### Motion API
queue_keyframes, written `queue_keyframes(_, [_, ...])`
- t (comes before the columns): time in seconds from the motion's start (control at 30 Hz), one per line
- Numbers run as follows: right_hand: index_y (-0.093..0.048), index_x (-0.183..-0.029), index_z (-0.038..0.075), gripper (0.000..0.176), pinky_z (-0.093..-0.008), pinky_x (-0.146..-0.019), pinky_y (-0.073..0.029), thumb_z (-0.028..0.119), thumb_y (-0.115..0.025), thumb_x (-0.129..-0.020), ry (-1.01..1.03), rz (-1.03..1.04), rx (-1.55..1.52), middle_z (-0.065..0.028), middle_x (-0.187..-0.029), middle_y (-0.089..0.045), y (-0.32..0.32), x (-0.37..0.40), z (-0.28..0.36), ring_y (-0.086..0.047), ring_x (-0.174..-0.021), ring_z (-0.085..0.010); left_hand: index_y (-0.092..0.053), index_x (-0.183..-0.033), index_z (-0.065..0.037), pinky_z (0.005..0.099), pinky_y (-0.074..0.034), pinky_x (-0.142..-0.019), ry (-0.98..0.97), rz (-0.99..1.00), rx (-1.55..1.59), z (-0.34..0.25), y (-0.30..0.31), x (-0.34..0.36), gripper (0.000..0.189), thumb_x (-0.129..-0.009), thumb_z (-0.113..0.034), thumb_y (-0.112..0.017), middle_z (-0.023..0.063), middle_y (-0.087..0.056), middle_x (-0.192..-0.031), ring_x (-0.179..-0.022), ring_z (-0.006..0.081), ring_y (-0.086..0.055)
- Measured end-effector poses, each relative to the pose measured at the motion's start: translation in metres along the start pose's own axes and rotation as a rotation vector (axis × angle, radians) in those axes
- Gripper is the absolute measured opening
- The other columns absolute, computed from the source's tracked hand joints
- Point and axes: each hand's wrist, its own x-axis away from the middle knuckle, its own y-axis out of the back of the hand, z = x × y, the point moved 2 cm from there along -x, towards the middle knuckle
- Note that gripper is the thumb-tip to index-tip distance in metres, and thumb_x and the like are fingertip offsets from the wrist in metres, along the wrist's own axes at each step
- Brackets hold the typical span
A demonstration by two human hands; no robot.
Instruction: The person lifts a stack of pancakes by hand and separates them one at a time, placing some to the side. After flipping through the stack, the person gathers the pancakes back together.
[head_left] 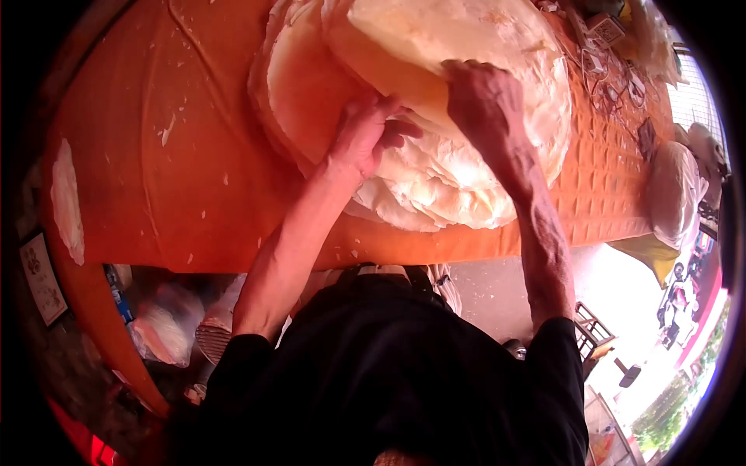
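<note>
A pile of large, thin, pale round sheets, like flatbread, lies on the orange-covered table in front of me. Its lower edge is ruffled and folded. My right hand is closed in a fist over the pile, with the edge of a smooth top sheet at its fingers. Left of it, my left hand hovers at the sheet's near edge, thumb and fingers apart. Under that hand a flatter, orange-tinted sheet shows at the pile's left side. Bright light washes out some of the edges.
The orange table cover carries small pale flakes. A pale strip lies at its left end. Cables and small items clutter the far right. White bags sit by the right edge; a plastic bag is under the table.
</note>
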Motion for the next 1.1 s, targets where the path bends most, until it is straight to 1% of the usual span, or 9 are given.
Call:
queue_keyframes(0.03, [-0.068, -0.086, 0.006, 0.02, -0.0422, -0.058, -0.048, -0.001, -0.054, -0.073, 0.007, 0.056, 0.013, -0.0151, -0.071, -0.063, -0.016, 0.001, 0.0, -0.062, -0.066, -0.0323, -0.061, -0.099, 0.0, 0.0212, -0.043, -0.043, 0.017, 0.018, -0.001, 0.001, -0.003, 0.0, 0.019, -0.094, -0.018, -0.058, 0.0097, -0.066, -0.087, -0.066, 0.0211, -0.068])
queue_keyframes(0.07, [-0.067, -0.082, 0.006, 0.017, -0.0436, -0.06, -0.048, -0.001, -0.056, -0.072, 0.126, -0.176, -0.061, -0.015, -0.073, -0.064, -0.027, 0.013, -0.001, -0.063, -0.069, -0.0334, -0.061, -0.098, 0.0, 0.0212, -0.042, -0.042, 0.034, 0.032, 0.001, 0.001, -0.005, -0.001, 0.02, -0.095, -0.019, -0.058, 0.0099, -0.066, -0.087, -0.065, 0.0207, -0.068])
queue_keyframes(0.33, [-0.063, -0.075, 0.005, 0.003, -0.0406, -0.052, -0.048, 0.004, -0.062, -0.072, 0.099, -0.067, -0.06, -0.0141, -0.069, -0.063, -0.023, -0.02, 0.023, -0.061, -0.059, -0.0289, -0.058, -0.088, 0.0, 0.0209, -0.036, -0.038, 0.072, 0.102, 0.043, 0.003, -0.007, -0.01, 0.021, -0.095, -0.019, -0.052, 0.0086, -0.061, -0.076, -0.056, 0.018, -0.063])
queue_keyframes(0.47, [-0.062, -0.106, 0.003, 0.045, -0.0395, -0.081, -0.049, 0.021, -0.077, -0.068, 0.162, -0.239, -0.261, -0.0125, -0.093, -0.066, -0.033, 0.022, 0.015, -0.06, -0.096, -0.0298, -0.059, -0.09, -0.001, 0.0203, -0.034, -0.038, 0.098, 0.08, -0.003, 0.001, 0.011, -0.012, 0.022, -0.094, -0.013, -0.041, 0.0089, -0.062, -0.071, -0.056, 0.017, -0.061])
queue_keyframes(0.57, [-0.06, -0.114, 0.003, 0.051, -0.0398, -0.087, -0.047, 0.024, -0.076, -0.07, 0.179, -0.295, -0.208, -0.0125, -0.102, -0.065, -0.03, 0.035, 0.012, -0.059, -0.103, -0.0299, -0.059, -0.098, 0.001, 0.0205, -0.032, -0.038, 0.098, 0.154, 0.075, 0.005, 0.024, -0.017, 0.024, -0.094, -0.011, -0.04, 0.0108, -0.066, -0.083, -0.058, 0.017, -0.061])
queue_keyframes(0.83, [-0.06, -0.08, 0.006, 0.009, -0.0415, -0.066, -0.048, 0.003, -0.058, -0.071, 0.191, -0.2, -0.13, -0.0109, -0.075, -0.062, -0.039, 0.013, -0.008, -0.061, -0.08, -0.0295, -0.054, -0.118, 0.001, 0.0213, -0.04, -0.05, 0.045, 0.267, 0.136, -0.009, 0.009, -0.01, 0.03, -0.097, -0.016, -0.04, 0.0192, -0.065, -0.111, -0.073, 0.0204, -0.064])
queue_keyframes(0.97, [-0.062, -0.073, 0.006, 0.007, -0.0404, -0.044, -0.042, 0.001, -0.057, -0.074, 0.125, -0.246, 0.098, -0.0147, -0.063, -0.061, 0.018, -0.024, -0.027, -0.059, -0.05, -0.0302, -0.053, -0.12, 0.001, 0.0228, -0.047, -0.057, 0.035, 0.145, -0.021, 0.0, 0.02, 0.008, 0.032, -0.095, -0.02, -0.051, 0.0165, -0.066, -0.102, -0.084, 0.0214, -0.067])
queue_keyframes(1.03, [-0.063, -0.075, 0.006, 0.007, -0.0415, -0.052, -0.045, 0.003, -0.057, -0.075, 0.124, -0.31, 0.017, -0.0143, -0.065, -0.06, 0.062, -0.014, -0.007, -0.06, -0.059, -0.0295, -0.054, -0.117, 0.003, 0.024, -0.051, -0.059, -0.022, 0.08, -0.071, -0.002, 0.02, 0.017, 0.032, -0.094, -0.02, -0.056, 0.0149, -0.067, -0.094, -0.085, 0.0226, -0.068])
queue_keyframes(1.1, [-0.062, -0.088, 0.01, 0.013, -0.0423, -0.075, -0.043, 0.009, -0.061, -0.075, 0.231, -0.397, -0.033, -0.009, -0.086, -0.058, 0.038, 0.011, 0.008, -0.055, -0.089, -0.0278, -0.054, -0.113, -0.001, 0.026, -0.053, -0.067, 0.003, 0.054, -0.069, -0.003, 0.016, 0.024, 0.026, -0.093, -0.018, -0.057, 0.0125, -0.065, -0.1, -0.088, 0.0206, -0.067])
